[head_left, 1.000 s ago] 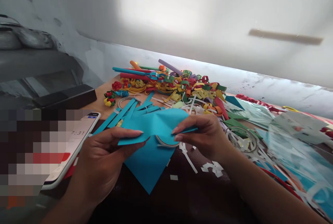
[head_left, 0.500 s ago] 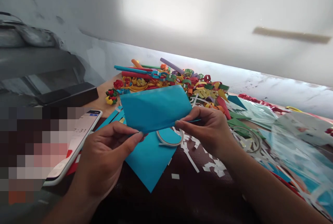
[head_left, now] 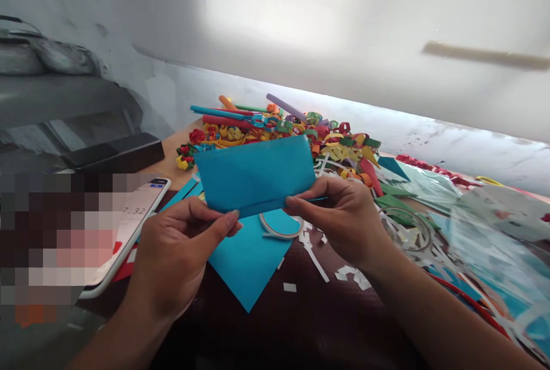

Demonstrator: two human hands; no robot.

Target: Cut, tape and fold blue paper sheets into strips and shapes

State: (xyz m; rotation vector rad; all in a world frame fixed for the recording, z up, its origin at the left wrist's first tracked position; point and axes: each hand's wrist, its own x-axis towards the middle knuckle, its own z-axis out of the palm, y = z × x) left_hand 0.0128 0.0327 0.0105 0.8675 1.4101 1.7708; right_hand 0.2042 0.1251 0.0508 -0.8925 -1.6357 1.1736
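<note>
Both hands hold up a blue sheet of paper (head_left: 258, 172) above the table, its near edge turned over in a narrow fold. My left hand (head_left: 184, 250) pinches the left end of that fold between thumb and fingers. At the right end, my right hand (head_left: 339, 209) grips it the same way, thumb on the folded strip. Beneath lies another blue paper (head_left: 249, 270), one corner toward me. A roll of double-sided tape (head_left: 281, 233) rests on it, partly hidden by the held sheet.
Behind are colourful paper chains (head_left: 339, 149) and rolled paper tubes (head_left: 286, 106). White paper scraps (head_left: 352, 277) lie on the dark table. On the left stands a phone (head_left: 133, 221), partly blurred out. Clear plastic bags (head_left: 494, 244) and another tape roll (head_left: 406, 227) are at right.
The folded strip along the sheet's near edge shows wider and flatter toward me. My right thumb has shifted slightly left and up along it. Both hands keep their pinch.
</note>
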